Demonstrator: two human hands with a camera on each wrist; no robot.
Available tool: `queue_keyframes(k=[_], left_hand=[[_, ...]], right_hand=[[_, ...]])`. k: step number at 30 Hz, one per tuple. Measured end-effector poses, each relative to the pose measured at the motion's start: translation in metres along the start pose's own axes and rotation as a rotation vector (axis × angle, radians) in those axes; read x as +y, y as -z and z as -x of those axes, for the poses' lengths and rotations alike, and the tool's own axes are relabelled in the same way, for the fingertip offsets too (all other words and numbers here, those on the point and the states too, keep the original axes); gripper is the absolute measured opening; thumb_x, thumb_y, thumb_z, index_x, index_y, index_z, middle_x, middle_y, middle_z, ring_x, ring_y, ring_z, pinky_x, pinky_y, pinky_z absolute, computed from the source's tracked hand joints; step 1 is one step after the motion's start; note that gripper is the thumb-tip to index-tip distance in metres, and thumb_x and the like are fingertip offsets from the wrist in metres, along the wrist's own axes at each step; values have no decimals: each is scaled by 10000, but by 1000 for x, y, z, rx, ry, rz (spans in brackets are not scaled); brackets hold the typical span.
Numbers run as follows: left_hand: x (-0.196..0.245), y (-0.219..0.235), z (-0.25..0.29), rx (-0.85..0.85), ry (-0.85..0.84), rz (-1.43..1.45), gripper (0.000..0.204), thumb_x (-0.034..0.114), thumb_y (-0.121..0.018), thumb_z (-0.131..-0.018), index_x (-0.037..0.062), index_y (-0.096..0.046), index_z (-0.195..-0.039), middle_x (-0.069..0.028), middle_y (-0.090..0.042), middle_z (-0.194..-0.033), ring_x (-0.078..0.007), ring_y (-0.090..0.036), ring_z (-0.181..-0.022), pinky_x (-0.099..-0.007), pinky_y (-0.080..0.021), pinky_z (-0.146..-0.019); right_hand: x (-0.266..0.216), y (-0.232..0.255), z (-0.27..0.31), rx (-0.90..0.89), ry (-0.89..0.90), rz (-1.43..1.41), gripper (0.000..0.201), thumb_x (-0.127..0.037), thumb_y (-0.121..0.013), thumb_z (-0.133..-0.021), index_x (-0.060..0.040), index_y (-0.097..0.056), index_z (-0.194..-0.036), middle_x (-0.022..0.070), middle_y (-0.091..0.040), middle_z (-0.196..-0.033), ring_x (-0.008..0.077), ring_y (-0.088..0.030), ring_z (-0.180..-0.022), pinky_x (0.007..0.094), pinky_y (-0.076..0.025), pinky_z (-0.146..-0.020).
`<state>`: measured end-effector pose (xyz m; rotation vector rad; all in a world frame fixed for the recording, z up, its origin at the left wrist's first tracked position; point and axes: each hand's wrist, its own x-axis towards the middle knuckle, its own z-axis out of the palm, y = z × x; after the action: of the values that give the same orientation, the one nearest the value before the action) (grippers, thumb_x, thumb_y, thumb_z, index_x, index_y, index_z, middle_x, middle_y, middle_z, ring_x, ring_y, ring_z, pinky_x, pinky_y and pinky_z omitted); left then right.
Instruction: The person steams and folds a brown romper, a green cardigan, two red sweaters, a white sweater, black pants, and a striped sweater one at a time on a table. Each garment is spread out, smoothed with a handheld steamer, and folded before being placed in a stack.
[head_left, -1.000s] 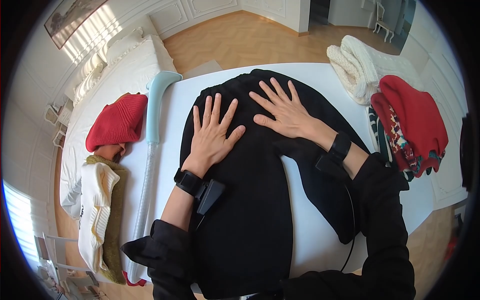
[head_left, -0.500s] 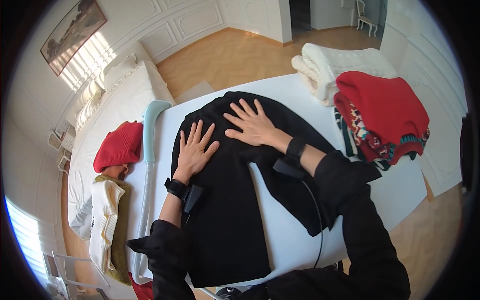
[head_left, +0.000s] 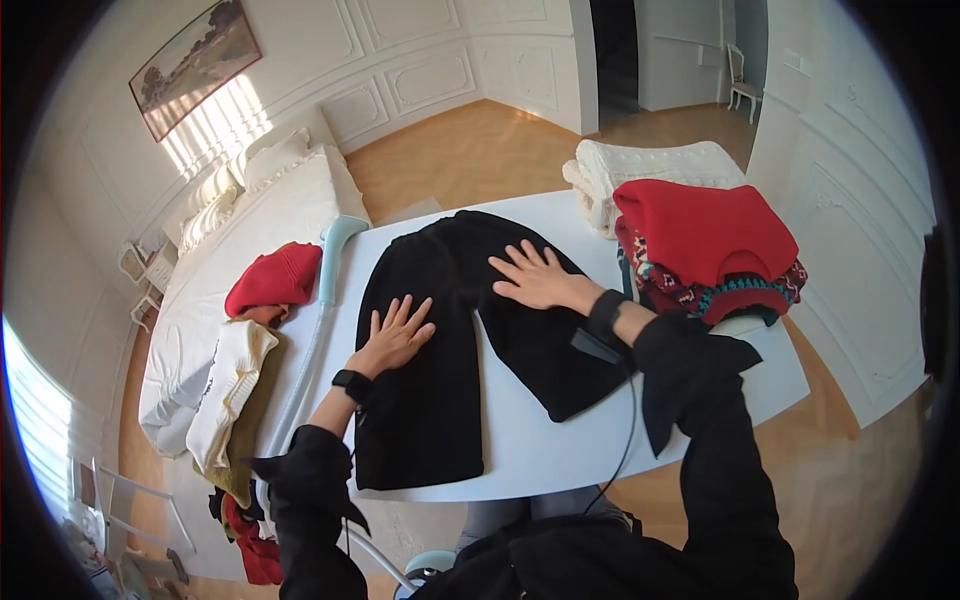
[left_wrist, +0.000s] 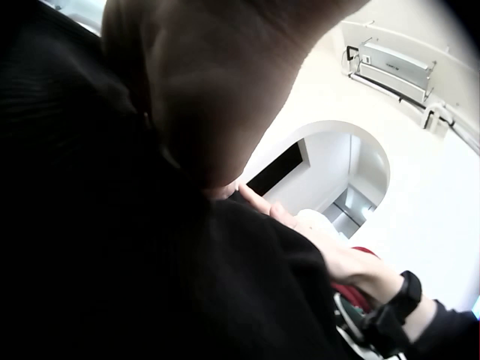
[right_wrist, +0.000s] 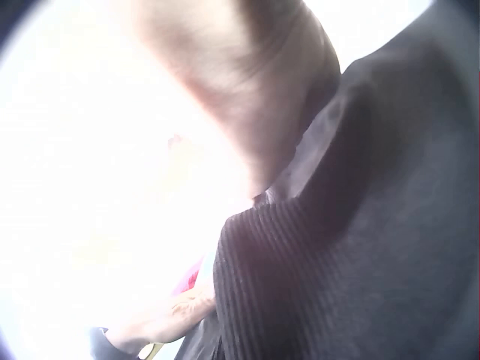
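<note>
A pair of black pants [head_left: 420,430] lies spread on a white table [head_left: 540,455], waistband at the far side and legs parted toward me. My left hand [head_left: 394,343] rests on the left leg with fingers straight and spread. On the upper part of the right leg lies my right hand [head_left: 540,279], its fingers also spread. In the left wrist view the heel of the palm is close over dark cloth [left_wrist: 112,232]. Ribbed black fabric [right_wrist: 262,277] shows below the palm in the right wrist view.
Folded red sweaters [head_left: 705,235] and a white knit [head_left: 660,165] are stacked at the far right. Along the left edge sit a red knit [head_left: 275,280], a cream knit [head_left: 228,385] and a light-blue steamer head [head_left: 335,250] with its hose. A bed [head_left: 290,200] stands beyond.
Both hands have slid from near the waistband toward me, down onto the legs. The right leg now lies flatter and farther out. My head view has pulled back and tilted up.
</note>
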<state>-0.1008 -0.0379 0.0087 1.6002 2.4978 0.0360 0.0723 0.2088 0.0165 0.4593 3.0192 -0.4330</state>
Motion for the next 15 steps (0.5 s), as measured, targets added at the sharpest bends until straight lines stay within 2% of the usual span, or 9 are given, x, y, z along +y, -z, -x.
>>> queue_keyframes(k=[4,7,9,10,11,14,15], left_hand=[[3,-1,48,-97,68,33,641,591,-257,-960,281,-138,-1508,-179,-42,-1562,-345,-2,-1446,-573,-10,-1119],[2,-21,53,-83,68,5,673,632,-241,-943,292,-115,-1509,-179,-7,-1564,-343,34,-1445,-576,13,-1115],[2,-22,46,-86,56,16,679,641,-232,-939,296,-105,-1509,-179,9,-1563,-337,49,-1445,-570,21,-1117],[1,-21,42,-92,43,19,685,650,-223,-935,300,-95,-1510,-179,25,-1563,-331,64,-1445,-563,29,-1119],[-2,-23,37,-53,13,41,681,659,-237,-926,317,-122,-1505,-178,-7,-1564,-359,19,-1443,-583,22,-1114],[-3,-15,23,-122,14,34,680,648,-230,-935,309,-93,-1509,-152,35,-1569,-314,83,-1445,-529,55,-1129],[0,-10,21,-143,24,38,669,645,-237,-935,327,-91,-1506,-136,38,-1572,-303,87,-1446,-511,63,-1134]], right_hand=[[5,6,97,-154,-93,28,735,-600,-312,-930,-224,-74,-1515,189,13,-1561,384,57,-1435,610,-30,-1111],[6,-13,150,-194,-57,51,770,-649,-298,-915,-214,-86,-1515,200,7,-1557,386,58,-1434,607,-11,-1109],[10,-30,167,-184,-26,94,771,-657,-292,-914,-212,-99,-1514,202,-7,-1556,388,49,-1434,605,-4,-1109],[10,-37,172,-111,-20,97,764,-654,-288,-917,-209,-113,-1513,206,-26,-1554,390,34,-1434,601,0,-1111],[10,-39,176,-39,-10,102,757,-651,-284,-920,-205,-127,-1511,209,-46,-1552,392,19,-1434,597,4,-1113],[4,-38,183,-52,-36,123,730,-629,-272,-935,-196,-142,-1509,210,-73,-1549,393,-2,-1433,589,3,-1117],[-1,-32,186,-93,-59,130,746,-622,-310,-927,-184,-143,-1508,218,-80,-1546,399,-28,-1431,592,-31,-1117]])
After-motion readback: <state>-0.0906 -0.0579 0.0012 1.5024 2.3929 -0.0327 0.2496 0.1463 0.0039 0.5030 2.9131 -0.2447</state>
